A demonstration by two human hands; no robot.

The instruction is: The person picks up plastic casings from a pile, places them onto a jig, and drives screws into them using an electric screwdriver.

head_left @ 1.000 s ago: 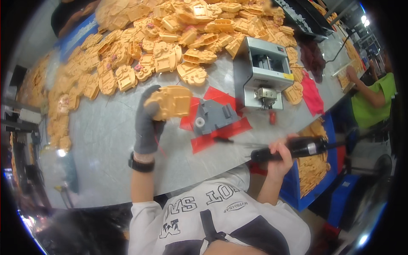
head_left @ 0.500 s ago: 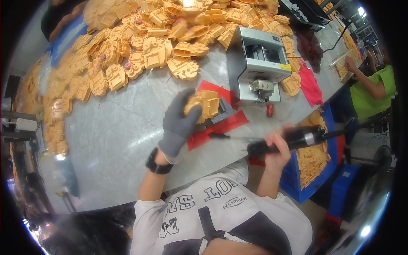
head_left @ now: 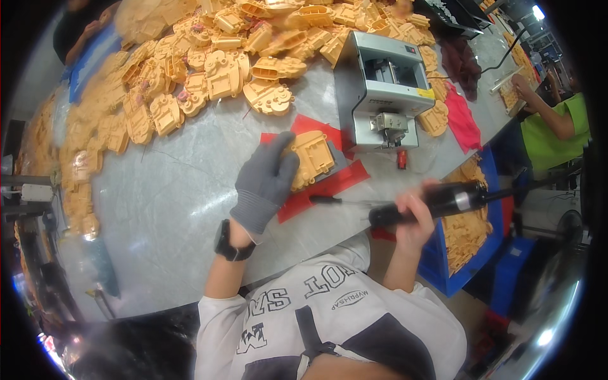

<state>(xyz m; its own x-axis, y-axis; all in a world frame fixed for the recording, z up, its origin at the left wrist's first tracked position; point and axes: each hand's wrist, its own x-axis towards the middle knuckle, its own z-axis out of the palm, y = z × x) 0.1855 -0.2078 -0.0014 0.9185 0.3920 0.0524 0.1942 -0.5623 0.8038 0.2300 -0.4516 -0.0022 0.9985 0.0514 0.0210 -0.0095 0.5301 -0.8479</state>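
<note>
My left hand (head_left: 263, 180), in a grey glove, grips the left side of a yellow plastic housing (head_left: 315, 158). Under the housing is a grey fixture block (head_left: 339, 162), largely covered; I cannot tell whether the housing is seated in it. Red strips (head_left: 345, 182) lie on the table around the block. My bare right hand (head_left: 414, 220) is wrapped round a black electric screwdriver (head_left: 451, 200), held sideways over the table's front edge with its cable running off right. A thin tool with a black handle (head_left: 325, 199) lies just left of the screwdriver's tip.
A grey-and-black bench machine (head_left: 377, 95) stands beyond the fixture, with a small red object (head_left: 401, 159) before it. Yellow housings (head_left: 221, 73) are heaped across the back and left. At right are a blue bin (head_left: 451, 283) of yellow parts and a person in green (head_left: 554, 136).
My left hand has lowered and turned the yellow housing, bringing it flatter over the fixture block. The electric screwdriver stays nearly where it was in my right hand.
</note>
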